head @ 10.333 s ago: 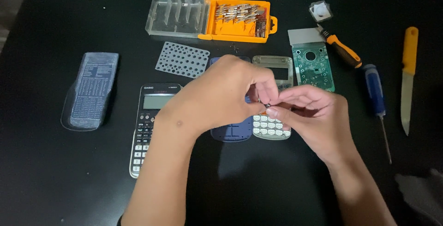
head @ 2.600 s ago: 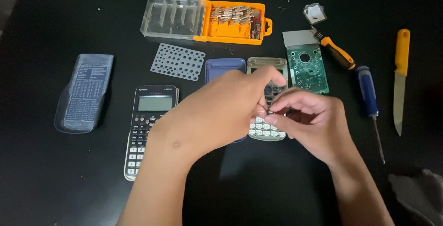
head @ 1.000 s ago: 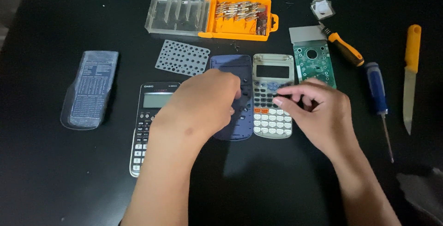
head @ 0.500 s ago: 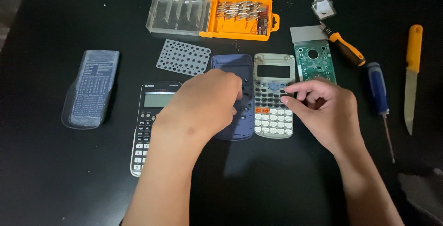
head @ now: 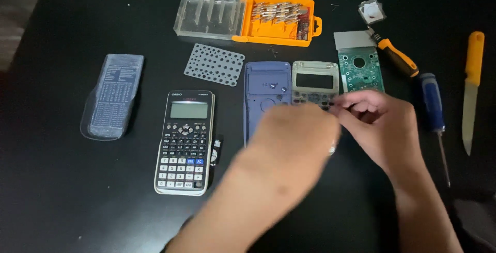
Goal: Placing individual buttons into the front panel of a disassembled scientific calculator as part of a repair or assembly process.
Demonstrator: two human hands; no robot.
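Both hands meet over the grey calculator front point(head: 315, 80), left hand point(head: 297, 137) blurred, right hand point(head: 380, 121) pinching, its hold unclear; a tiny part could drop onto the black table point(head: 62, 196).

The grey calculator front point(head: 315, 83) lies flat, keys up, its lower half hidden under the hands, window at the far end. Just left, touching it, the blue back shell point(head: 267, 90) lies inside up.

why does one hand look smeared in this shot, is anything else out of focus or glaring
Head view: the left hand is motion-blurred over the grey calculator front; the right hand is slightly soft; the black calculator and orange bit case look sharp; the black table shows no strong glare.
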